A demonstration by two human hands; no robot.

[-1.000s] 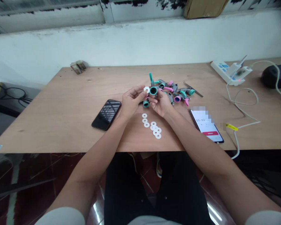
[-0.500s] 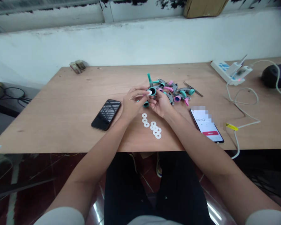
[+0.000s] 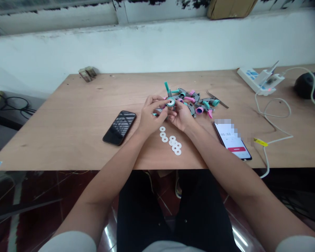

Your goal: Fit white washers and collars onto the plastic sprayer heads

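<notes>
Both my hands meet over the middle of the wooden table (image 3: 68,133). My right hand (image 3: 182,115) grips a teal and grey plastic part (image 3: 170,102) with a round cup end. My left hand (image 3: 149,117) pinches at that cup, pressing a white ring into it; the ring is mostly hidden by my fingertips. Just behind the hands lies a pile of teal, pink and grey plastic parts (image 3: 196,101). Several loose white rings (image 3: 171,141) lie on the table below my hands.
A dark phone (image 3: 119,127) lies left of my hands; a lit phone with a timer screen (image 3: 232,139) lies right. Metal tweezers (image 3: 216,99) rest by the pile. A power strip (image 3: 259,81) with white cables and a black object (image 3: 308,84) sit far right.
My left hand carried a white ring from beside the teal cup onto it and closed over it. Both hands drew together. The rest stayed put.
</notes>
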